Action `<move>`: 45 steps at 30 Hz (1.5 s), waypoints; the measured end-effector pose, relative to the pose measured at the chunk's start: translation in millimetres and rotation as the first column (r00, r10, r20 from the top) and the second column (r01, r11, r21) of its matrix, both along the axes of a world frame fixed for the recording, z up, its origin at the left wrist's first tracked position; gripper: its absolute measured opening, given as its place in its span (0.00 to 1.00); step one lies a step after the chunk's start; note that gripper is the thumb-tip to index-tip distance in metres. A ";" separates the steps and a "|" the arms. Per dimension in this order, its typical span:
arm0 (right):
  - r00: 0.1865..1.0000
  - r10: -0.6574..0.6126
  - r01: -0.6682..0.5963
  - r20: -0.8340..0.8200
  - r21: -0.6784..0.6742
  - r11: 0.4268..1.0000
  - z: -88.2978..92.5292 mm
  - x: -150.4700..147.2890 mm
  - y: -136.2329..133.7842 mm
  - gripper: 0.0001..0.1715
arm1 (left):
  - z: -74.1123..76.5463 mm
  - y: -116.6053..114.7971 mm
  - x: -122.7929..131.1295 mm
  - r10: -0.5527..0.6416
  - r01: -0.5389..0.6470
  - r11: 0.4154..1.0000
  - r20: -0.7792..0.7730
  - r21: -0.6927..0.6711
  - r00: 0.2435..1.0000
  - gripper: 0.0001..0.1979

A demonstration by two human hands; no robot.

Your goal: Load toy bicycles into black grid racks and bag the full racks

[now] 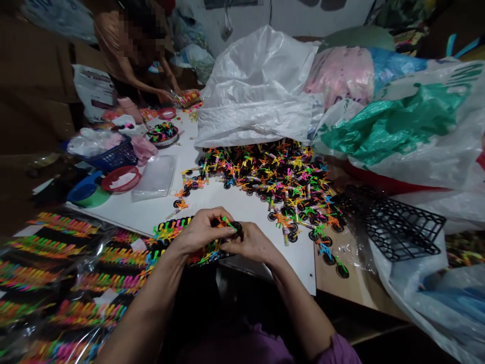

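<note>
My left hand [200, 230] and my right hand [252, 243] meet at the near edge of a white board [151, 210]. Both are closed together on a small green toy bicycle [229, 224] with black wheels. Under my hands lies a row of lined-up toy bicycles [172, 230] in mixed neon colours. A big loose heap of the same toy bicycles [282, 179] spreads across the board just beyond my hands.
Clear packets of sorted bicycles [68, 273] cover the left foreground. A black plastic basket [397, 225] lies on its side at right, beside large plastic sacks [261, 86]. Another person [129, 50] works at the far left end, near bowls [162, 134] and a blue basket [111, 156].
</note>
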State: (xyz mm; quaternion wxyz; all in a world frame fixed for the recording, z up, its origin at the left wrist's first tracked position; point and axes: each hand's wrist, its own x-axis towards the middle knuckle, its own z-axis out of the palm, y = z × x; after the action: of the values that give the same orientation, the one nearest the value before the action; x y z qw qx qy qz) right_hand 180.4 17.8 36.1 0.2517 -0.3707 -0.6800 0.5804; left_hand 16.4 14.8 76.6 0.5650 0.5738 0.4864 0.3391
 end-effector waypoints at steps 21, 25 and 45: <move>0.924 -0.383 0.357 -0.024 0.416 0.836 18.6 -3.7 -7.9 0.13 | -19.6 -21.4 15.4 0.416 -0.418 0.908 0.086 0.009 0.905 0.15; 0.903 -0.424 0.386 -0.063 0.551 0.740 25.4 -7.2 -17.9 0.11 | -22.6 -29.4 22.1 0.559 -0.574 0.815 0.150 0.081 0.815 0.12; 0.873 -0.485 0.209 0.048 0.861 0.463 27.7 -2.5 -27.5 0.11 | -24.8 -31.5 37.2 0.597 -0.500 0.800 0.520 -0.331 0.611 0.14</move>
State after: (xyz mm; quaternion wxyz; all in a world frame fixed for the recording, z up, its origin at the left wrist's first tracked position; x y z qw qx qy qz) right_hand 177.9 -9.7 63.8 0.4095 -0.4169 -0.8093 0.0603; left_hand 53.6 -16.7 51.9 0.5995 0.2132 0.4575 0.6211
